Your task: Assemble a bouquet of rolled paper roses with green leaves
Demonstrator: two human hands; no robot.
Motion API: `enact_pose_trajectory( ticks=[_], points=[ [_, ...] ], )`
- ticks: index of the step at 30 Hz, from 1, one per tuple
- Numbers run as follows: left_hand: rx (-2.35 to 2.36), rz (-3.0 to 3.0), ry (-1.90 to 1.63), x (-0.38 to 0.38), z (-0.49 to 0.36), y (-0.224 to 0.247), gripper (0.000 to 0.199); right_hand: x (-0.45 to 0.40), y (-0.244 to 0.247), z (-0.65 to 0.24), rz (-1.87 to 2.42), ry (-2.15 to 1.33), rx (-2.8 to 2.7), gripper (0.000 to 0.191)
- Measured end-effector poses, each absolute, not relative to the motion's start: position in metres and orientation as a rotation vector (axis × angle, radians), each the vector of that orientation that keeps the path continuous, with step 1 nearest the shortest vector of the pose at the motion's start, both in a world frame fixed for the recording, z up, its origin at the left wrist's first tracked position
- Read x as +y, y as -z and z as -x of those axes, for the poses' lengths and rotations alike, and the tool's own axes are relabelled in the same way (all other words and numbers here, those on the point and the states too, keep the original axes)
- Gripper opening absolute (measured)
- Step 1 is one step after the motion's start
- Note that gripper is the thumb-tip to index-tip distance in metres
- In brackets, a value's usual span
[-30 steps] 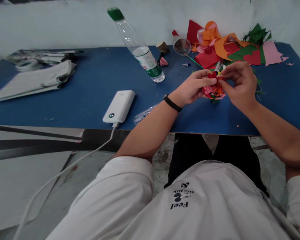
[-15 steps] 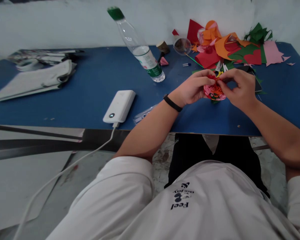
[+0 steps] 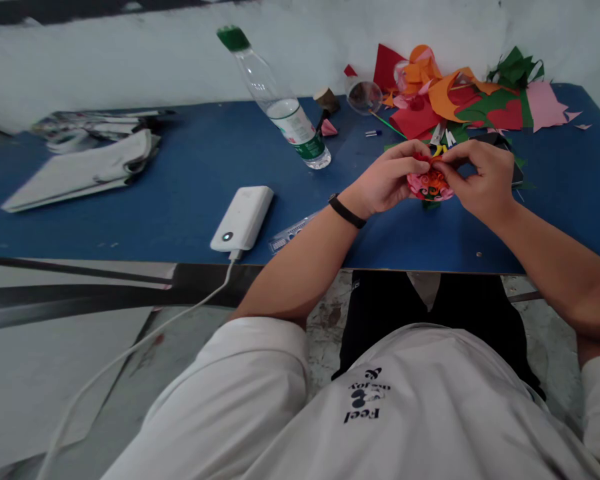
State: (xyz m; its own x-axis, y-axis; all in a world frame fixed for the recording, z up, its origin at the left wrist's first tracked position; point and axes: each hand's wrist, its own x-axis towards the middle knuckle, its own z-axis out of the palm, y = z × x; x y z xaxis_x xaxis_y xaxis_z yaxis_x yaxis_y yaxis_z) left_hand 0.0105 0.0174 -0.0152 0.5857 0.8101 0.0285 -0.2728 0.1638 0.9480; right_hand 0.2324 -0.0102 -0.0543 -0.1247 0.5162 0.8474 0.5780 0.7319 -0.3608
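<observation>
A round paper-curl ornament (image 3: 431, 185), covered in pink, orange, red and green curls, is held just above the blue table (image 3: 400, 237). My left hand (image 3: 387, 177) grips its left side, thumb on top and a dark band at the wrist. At its upper right edge, the thumb and index finger of my right hand (image 3: 480, 175) pinch together on an orange-red part; the exact piece is too small to make out. Behind the hands lie scissors (image 3: 439, 148) with yellow handles, partly hidden. A dark flat object (image 3: 517, 173) sticks out behind my right hand.
Coloured paper scraps (image 3: 460, 100) are heaped at the back right, beside a clear plastic cup (image 3: 364, 97). A tilted-looking water bottle (image 3: 297, 130) stands left of my hands. Nearer are a white power bank (image 3: 243, 219) with a cable and a clear ruler (image 3: 287, 235). Folded cloth (image 3: 85, 170) lies far left.
The view has shifted slightly, so the table's left side appears a little lower and farther right. Both hands keep nearly the same hold on the paper-curl ornament.
</observation>
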Motion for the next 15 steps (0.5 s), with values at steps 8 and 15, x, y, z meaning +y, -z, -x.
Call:
enact_pose_trajectory(
  ticks=[8, 15],
  points=[
    [0.568, -1.433, -0.956, 0.015, -0.008, 0.017, 0.039, -0.013, 0.055, -0.226, 0.836, 0.010, -1.765, 0.019],
    [0.668, -1.660, -1.016, 0.012, 0.002, 0.003, 0.016, -0.018, 0.042, -0.232, 0.858, 0.018, -1.902, 0.011]
  ],
)
